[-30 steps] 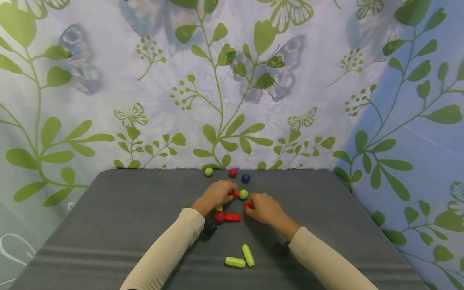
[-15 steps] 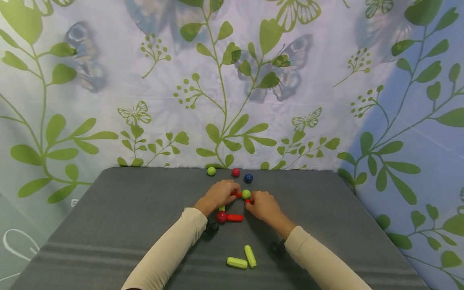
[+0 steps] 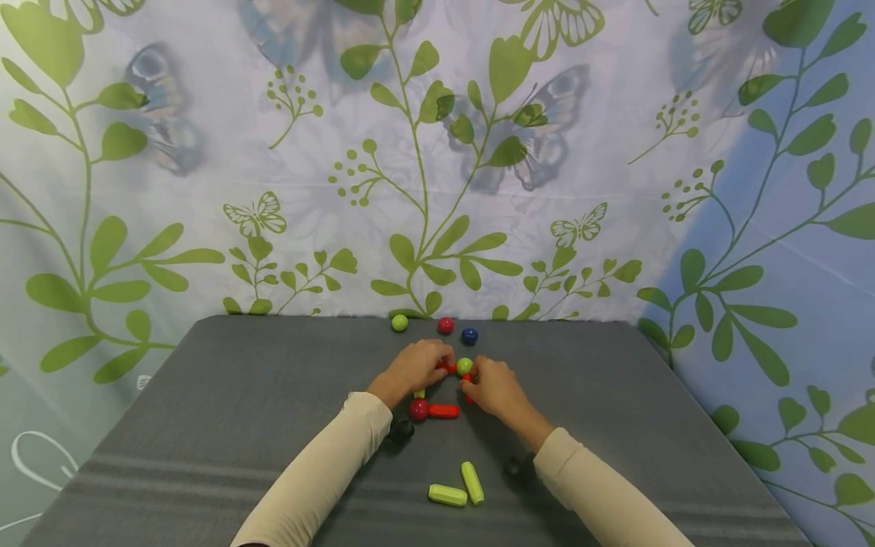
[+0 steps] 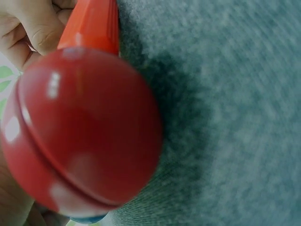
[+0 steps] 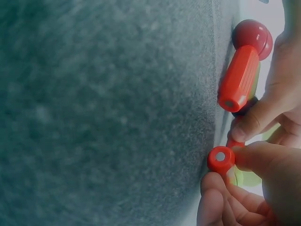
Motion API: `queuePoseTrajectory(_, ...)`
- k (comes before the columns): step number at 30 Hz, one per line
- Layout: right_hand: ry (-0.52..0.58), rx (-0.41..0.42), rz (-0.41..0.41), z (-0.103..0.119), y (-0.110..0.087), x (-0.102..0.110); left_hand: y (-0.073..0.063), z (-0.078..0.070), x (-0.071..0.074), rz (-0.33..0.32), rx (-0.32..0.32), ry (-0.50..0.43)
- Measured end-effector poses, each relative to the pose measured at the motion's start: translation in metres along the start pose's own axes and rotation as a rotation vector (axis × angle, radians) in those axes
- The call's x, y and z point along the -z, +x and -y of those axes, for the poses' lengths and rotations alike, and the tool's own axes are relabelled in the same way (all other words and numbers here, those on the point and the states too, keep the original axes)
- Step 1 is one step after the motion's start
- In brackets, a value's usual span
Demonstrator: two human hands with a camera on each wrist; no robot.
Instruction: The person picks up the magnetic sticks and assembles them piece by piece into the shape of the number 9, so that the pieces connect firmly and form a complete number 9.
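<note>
My left hand (image 3: 412, 366) pinches a red magnetic rod (image 3: 450, 368) whose right end meets a light green ball (image 3: 465, 366). Just right of it, my right hand (image 3: 499, 389) holds a second red rod between thumb and fingers, its far end at the green ball. The right wrist view shows that rod's near end (image 5: 220, 156) with a grey metal disc. Nearer the body, a dark red ball (image 3: 418, 409) joins another red rod (image 3: 444, 411) and a green rod (image 3: 419, 393), partly hidden by the left hand. That ball (image 4: 89, 127) fills much of the left wrist view.
Along the back of the grey table (image 3: 273, 380) lie a green ball (image 3: 399, 323), a red ball (image 3: 446, 325) and a blue ball (image 3: 469, 336). Two light green rods (image 3: 447, 495) lie near the front. A leaf-patterned curtain (image 3: 307, 152) hangs behind.
My right hand has brought its red rod leftward and up to the green ball, and more of the rod now shows below the fingers. The left hand stays with its rod.
</note>
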State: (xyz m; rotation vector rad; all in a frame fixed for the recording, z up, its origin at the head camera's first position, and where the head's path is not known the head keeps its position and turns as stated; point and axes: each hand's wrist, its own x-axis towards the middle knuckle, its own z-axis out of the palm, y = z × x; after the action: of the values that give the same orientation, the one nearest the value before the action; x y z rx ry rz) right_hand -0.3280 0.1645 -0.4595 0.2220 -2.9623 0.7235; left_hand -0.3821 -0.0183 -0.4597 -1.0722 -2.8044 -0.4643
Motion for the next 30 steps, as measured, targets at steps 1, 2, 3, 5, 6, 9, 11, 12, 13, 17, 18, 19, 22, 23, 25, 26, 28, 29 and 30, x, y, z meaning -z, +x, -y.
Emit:
queuePoseTrajectory(1, 0.006, 0.003, 0.001, 0.001, 0.001, 0.0, 0.0, 0.001, 0.0, 0.001, 0.004, 0.001)
queuePoseTrajectory(2, 0.008, 0.007, 0.0, 0.001, 0.001, 0.0, -0.001, 0.001, 0.0, 0.001, 0.006, 0.001)
queuePoseTrajectory(3, 0.01, 0.012, -0.001, 0.002, 0.002, -0.001, -0.001, 0.002, 0.001, 0.002, 0.009, 0.004)
queuePoseTrajectory(5, 0.014, 0.017, 0.002, 0.003, 0.004, -0.001, -0.002, 0.003, 0.002, 0.004, 0.013, 0.006)
queuePoseTrajectory(6, 0.015, 0.018, 0.004, 0.003, 0.005, -0.002, -0.002, 0.004, 0.002, 0.004, 0.014, 0.006)
queuePoseTrajectory(9, 0.018, 0.022, 0.005, 0.004, 0.007, -0.004, -0.003, 0.005, 0.003, 0.001, 0.016, 0.006)
queuePoseTrajectory(11, 0.019, 0.025, 0.006, 0.005, 0.008, -0.007, -0.004, 0.007, 0.002, -0.001, 0.018, 0.007)
queuePoseTrajectory(12, 0.019, 0.024, 0.008, 0.005, 0.008, -0.008, -0.004, 0.008, 0.002, 0.0, 0.02, 0.008)
queuePoseTrajectory(13, 0.019, 0.024, 0.012, 0.005, 0.009, -0.009, -0.005, 0.008, 0.002, 0.001, 0.024, 0.007)
queuePoseTrajectory(17, 0.009, 0.018, 0.021, 0.005, 0.009, -0.009, -0.009, 0.009, 0.0, 0.006, 0.041, -0.008)
queuePoseTrajectory(18, -0.005, 0.01, 0.02, 0.004, 0.01, -0.008, -0.011, 0.008, 0.0, 0.005, 0.045, -0.017)
queuePoseTrajectory(19, -0.019, 0.003, 0.015, 0.004, 0.011, -0.006, -0.013, 0.008, 0.001, 0.003, 0.048, -0.028)
queuePoseTrajectory(22, -0.079, -0.013, 0.0, 0.0, 0.02, 0.002, -0.019, 0.003, 0.005, -0.018, 0.045, -0.048)
queuePoseTrajectory(23, -0.098, -0.013, -0.003, -0.002, 0.024, 0.005, -0.021, 0.001, 0.007, -0.029, 0.038, -0.049)
queuePoseTrajectory(25, -0.126, 0.001, -0.007, -0.007, 0.035, 0.011, -0.024, -0.004, 0.011, -0.047, 0.016, -0.051)
queuePoseTrajectory(26, -0.138, 0.02, -0.009, -0.01, 0.041, 0.014, -0.026, -0.007, 0.014, -0.054, 0.0, -0.05)
queuePoseTrajectory(28, -0.15, 0.068, -0.008, -0.015, 0.051, 0.019, -0.03, -0.013, 0.017, -0.063, -0.038, -0.049)
queuePoseTrajectory(29, -0.159, 0.09, -0.009, -0.018, 0.056, 0.021, -0.032, -0.017, 0.018, -0.064, -0.058, -0.049)
queuePoseTrajectory(30, -0.168, 0.113, -0.009, -0.02, 0.06, 0.022, -0.034, -0.02, 0.019, -0.061, -0.079, -0.055)
